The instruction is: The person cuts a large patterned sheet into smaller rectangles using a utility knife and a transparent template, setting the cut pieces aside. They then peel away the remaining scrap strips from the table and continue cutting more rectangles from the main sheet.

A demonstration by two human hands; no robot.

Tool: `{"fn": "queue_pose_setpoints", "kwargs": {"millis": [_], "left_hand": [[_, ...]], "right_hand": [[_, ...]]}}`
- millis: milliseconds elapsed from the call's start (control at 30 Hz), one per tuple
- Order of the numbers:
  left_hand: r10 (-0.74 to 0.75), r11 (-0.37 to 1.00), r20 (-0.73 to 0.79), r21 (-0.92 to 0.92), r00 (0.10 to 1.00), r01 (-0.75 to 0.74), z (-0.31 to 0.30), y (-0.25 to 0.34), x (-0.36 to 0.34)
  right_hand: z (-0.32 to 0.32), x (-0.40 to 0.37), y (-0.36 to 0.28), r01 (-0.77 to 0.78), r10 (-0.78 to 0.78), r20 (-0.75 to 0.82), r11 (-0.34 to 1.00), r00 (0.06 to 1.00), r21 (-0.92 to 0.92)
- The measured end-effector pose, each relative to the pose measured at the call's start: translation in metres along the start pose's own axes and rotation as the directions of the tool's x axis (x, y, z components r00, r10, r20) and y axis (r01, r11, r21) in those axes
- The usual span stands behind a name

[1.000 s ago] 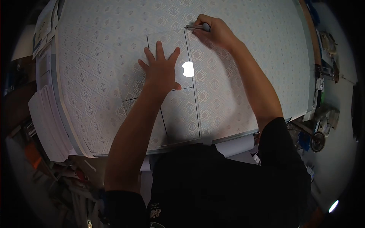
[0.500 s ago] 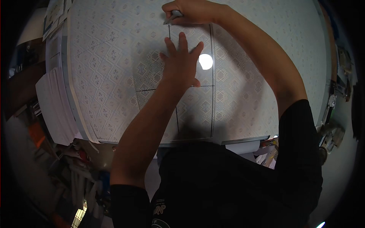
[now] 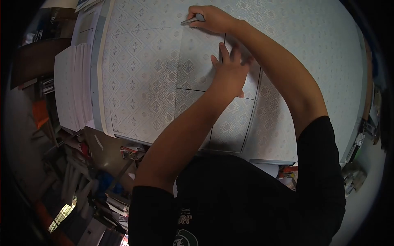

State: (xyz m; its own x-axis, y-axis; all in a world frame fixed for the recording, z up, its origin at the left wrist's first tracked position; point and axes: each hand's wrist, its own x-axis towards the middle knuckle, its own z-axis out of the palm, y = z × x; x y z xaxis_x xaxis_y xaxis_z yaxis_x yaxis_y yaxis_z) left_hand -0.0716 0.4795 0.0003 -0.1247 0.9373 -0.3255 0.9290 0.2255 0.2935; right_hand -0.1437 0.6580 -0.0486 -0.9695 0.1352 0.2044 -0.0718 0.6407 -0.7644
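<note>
My right hand (image 3: 213, 19) is closed around a grey hand tool (image 3: 199, 17) with a narrow tip, whose exact kind I cannot make out. The tip points left, at or just above the pale patterned surface (image 3: 135, 86). Closer to my body, my left hand (image 3: 232, 76) is spread palm down over a smooth rectangular area crossed by thin dark lines (image 3: 193, 89). Its fingers are apart, some smeared by motion, and it holds nothing. A fainter straight edge (image 3: 177, 74) runs left of that hand.
A stack of white sheets (image 3: 72, 88) stands by the table's left side. Below the table edge lie an orange thing (image 3: 40, 115) and mixed clutter (image 3: 133, 152). More clutter (image 3: 355, 178) lies past the right edge.
The view has swung, shifting the table right in the picture. Against the dark lines, my right hand and tool have moved left to near the fainter edge. My left hand stays spread.
</note>
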Motion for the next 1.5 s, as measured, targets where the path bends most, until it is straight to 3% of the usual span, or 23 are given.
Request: {"fn": "queue_pose_setpoints", "kwargs": {"millis": [33,67,100,133,200,300,367,400,467,500,633,733,833,900,1033,1133,1200,1500], "left_hand": [[0.038,0.998,-0.129,0.044,0.991,-0.033,0.008,-0.002,-0.005],[0.083,0.994,-0.258,0.093,0.963,-0.061,0.016,-0.004,-0.009],[0.088,0.993,-0.274,0.098,0.958,-0.063,0.019,-0.004,-0.014],[0.1,0.995,-0.229,0.014,0.968,-0.099,0.022,-0.003,-0.023],[0.135,0.987,-0.193,-0.065,0.972,-0.15,0.033,-0.001,-0.05],[0.154,0.981,-0.234,-0.08,0.96,-0.177,0.047,-0.002,-0.097],[0.103,0.983,-0.16,-0.138,0.982,-0.125,0.046,-0.007,-0.128],[0.111,0.976,-0.143,-0.17,0.983,-0.135,0.042,-0.01,-0.14],[0.148,0.975,-0.142,-0.143,0.979,-0.168,0.044,-0.02,-0.155],[0.144,0.981,-0.059,-0.125,0.988,-0.151,0.041,-0.022,-0.16],[0.201,0.978,0.015,-0.052,0.979,-0.2,0.033,-0.024,-0.172],[0.142,0.987,0.122,0.061,0.982,-0.15,0.031,-0.017,-0.18],[-0.03,0.994,0.147,0.105,0.989,0.014,0.034,-0.011,-0.185],[-0.107,0.988,0.121,0.125,0.987,0.091,0.038,-0.008,-0.187],[-0.25,0.967,0.151,0.083,0.956,0.24,0.044,-0.003,-0.189],[-0.237,0.971,0.177,0.03,0.955,0.236,0.045,-0.007,-0.188],[-0.225,0.974,0.162,0.044,0.961,0.221,0.048,-0.012,-0.186],[-0.215,0.971,0.13,0.138,0.968,0.197,0.051,-0.012,-0.186]], "right_hand": [[0.0,-0.004,-0.005,0.009,-0.009,-0.001,1.0,1.0,-0.009],[-0.002,-0.013,-0.01,-0.033,0.034,-0.122,0.999,0.992,0.006],[-0.006,-0.023,-0.017,-0.073,0.077,-0.243,0.997,0.967,0.025],[-0.012,-0.036,-0.025,-0.067,0.067,-0.247,0.998,0.967,0.01],[-0.025,-0.074,-0.044,-0.223,0.241,-0.378,0.971,0.894,0.09],[-0.036,-0.165,-0.078,-0.272,0.277,-0.404,0.96,0.872,0.07],[-0.029,-0.229,-0.115,-0.44,0.462,-0.26,0.887,0.848,0.14],[-0.021,-0.255,-0.137,-0.479,0.498,-0.27,0.867,0.824,0.136],[-0.003,-0.301,-0.183,-0.572,0.582,-0.124,0.813,0.804,0.106],[0.007,-0.317,-0.203,-0.576,0.582,-0.079,0.813,0.81,0.087],[0.052,-0.367,-0.249,-0.572,0.572,0.025,0.818,0.82,0.052],[0.067,-0.382,-0.266,-0.52,0.516,0.087,0.854,0.852,0.023],[0.07,-0.391,-0.268,-0.435,0.434,0.108,0.9,0.894,-0.018],[0.062,-0.392,-0.27,-0.45,0.463,0.223,0.886,0.857,-0.113],[0.059,-0.399,-0.259,-0.313,0.332,0.177,0.942,0.927,-0.123],[0.058,-0.404,-0.248,-0.237,0.257,0.191,0.964,0.947,-0.123],[0.056,-0.403,-0.245,-0.198,0.249,0.249,0.956,0.936,-0.215],[0.049,-0.394,-0.254,-0.162,0.253,0.322,0.945,0.912,-0.283]]}}
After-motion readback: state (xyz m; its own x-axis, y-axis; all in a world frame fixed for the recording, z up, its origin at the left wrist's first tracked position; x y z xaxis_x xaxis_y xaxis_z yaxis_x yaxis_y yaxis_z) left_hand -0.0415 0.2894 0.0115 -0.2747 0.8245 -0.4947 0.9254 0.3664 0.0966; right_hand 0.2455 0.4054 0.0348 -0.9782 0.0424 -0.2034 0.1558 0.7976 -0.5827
